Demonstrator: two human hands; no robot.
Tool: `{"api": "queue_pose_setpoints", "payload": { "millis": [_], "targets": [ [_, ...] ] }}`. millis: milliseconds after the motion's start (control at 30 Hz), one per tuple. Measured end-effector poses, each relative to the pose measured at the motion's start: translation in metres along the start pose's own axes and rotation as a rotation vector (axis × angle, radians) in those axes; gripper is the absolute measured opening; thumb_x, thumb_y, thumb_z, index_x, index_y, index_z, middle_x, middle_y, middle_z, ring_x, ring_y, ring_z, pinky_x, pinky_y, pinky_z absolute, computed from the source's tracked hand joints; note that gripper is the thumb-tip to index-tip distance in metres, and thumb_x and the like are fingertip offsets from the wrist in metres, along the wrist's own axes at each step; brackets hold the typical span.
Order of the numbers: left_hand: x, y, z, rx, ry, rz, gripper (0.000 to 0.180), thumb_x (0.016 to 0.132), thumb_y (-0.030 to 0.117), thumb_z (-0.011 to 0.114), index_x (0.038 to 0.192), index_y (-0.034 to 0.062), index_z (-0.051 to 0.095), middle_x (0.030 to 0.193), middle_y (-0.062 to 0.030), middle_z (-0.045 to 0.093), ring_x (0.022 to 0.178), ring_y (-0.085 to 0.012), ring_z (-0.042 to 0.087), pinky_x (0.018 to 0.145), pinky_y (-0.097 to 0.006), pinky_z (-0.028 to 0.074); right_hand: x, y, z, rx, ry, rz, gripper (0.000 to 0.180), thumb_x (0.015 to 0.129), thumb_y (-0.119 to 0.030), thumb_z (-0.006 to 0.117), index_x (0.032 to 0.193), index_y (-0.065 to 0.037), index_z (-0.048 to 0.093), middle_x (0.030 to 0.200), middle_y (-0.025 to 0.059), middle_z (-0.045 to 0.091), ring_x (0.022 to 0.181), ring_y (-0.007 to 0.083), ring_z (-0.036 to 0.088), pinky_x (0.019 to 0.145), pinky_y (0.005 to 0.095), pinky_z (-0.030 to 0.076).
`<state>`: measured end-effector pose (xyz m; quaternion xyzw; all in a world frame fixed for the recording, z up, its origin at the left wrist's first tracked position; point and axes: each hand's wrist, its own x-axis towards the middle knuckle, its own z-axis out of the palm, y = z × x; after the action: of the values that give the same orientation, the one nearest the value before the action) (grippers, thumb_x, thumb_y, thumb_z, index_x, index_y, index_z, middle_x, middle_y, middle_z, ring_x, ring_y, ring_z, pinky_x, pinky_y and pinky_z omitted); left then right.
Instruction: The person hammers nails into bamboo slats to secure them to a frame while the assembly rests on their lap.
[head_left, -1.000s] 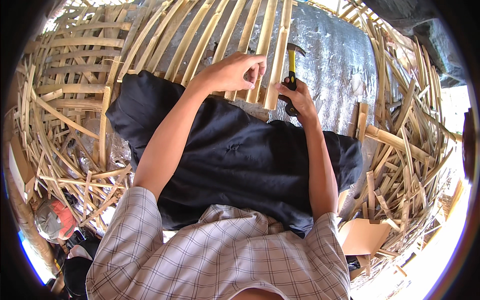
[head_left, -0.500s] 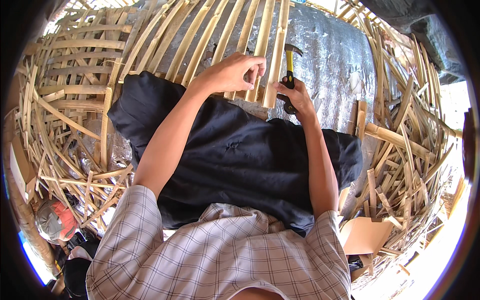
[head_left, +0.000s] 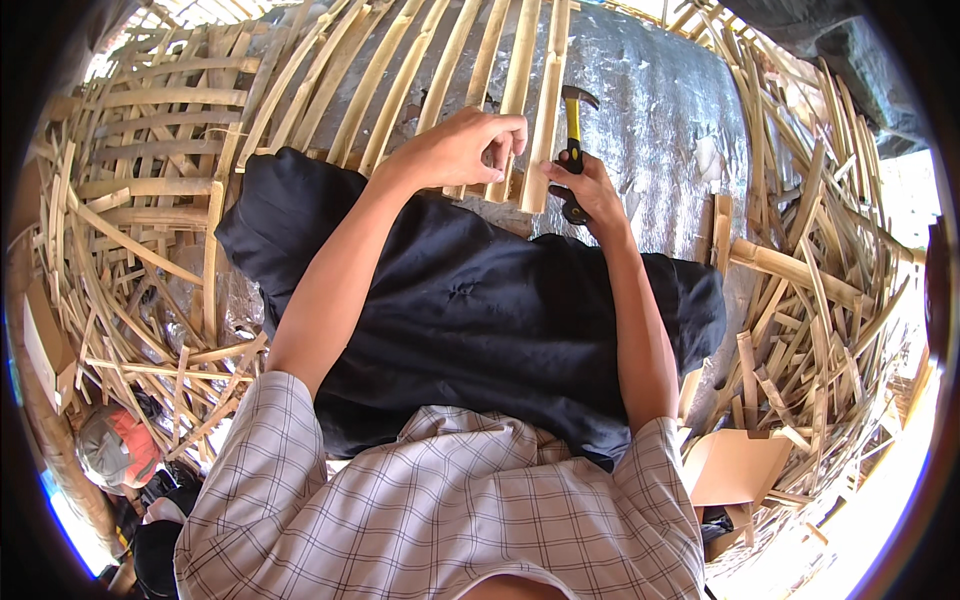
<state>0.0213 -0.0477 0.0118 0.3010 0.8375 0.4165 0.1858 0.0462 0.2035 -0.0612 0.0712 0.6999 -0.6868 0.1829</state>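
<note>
Several split bamboo slats (head_left: 400,95) run side by side, away from me, over a silvery sheet (head_left: 650,100). My left hand (head_left: 462,148) is over their near ends with thumb and fingers curled into a pinch. Whatever sits between those fingertips is too small or hidden to make out. My right hand (head_left: 597,192) is closed around the lower handle of a claw hammer (head_left: 573,122), which has a yellow and black handle and its head pointing away. The right thumb touches or nearly touches the edge of the rightmost slat (head_left: 547,120).
Black cloth (head_left: 470,300) covers my lap below the slats. A woven bamboo lattice (head_left: 170,140) lies at the left. Loose bamboo strips (head_left: 810,330) pile up on the right, beside a cardboard piece (head_left: 735,467). A grey and red item (head_left: 118,448) rests at lower left.
The slats and the hammer appear slightly further left. My right hand has shifted a little left with the hammer; my left hand keeps its pinch almost in place.
</note>
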Motion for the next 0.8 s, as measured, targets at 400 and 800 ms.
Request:
{"api": "queue_pose_setpoints", "payload": {
  "millis": [400,800],
  "targets": [
    [0.0018,-0.0045,0.0019,0.021,-0.004,0.009,0.034,0.077,-0.003,0.077,0.104,0.0043,0.058,0.082,-0.0069,0.074,0.086,-0.0269,0.069,0.079,-0.043,0.053,-0.0002,-0.0006,-0.0007,-0.004,0.012,0.011,0.032,0.085,-0.024,0.088,0.093,-0.004,0.064,0.081,-0.0018,0.062,0.071,0.0091,0.056,0.066,0.028,0.045],
    [0.0008,0.0018,0.0004,0.01,-0.005,0.006,0.032,0.078,-0.002,0.077,0.103,0.0043,0.057,0.082,-0.0056,0.075,0.081,-0.0216,0.069,0.074,-0.038,0.052,0.0012,0.0024,-0.0005,-0.004,0.017,0.014,0.032,0.085,-0.023,0.088,0.089,-0.005,0.062,0.078,-0.0022,0.06,0.068,0.0085,0.054,0.062,0.0278,0.044]
  ]
}}
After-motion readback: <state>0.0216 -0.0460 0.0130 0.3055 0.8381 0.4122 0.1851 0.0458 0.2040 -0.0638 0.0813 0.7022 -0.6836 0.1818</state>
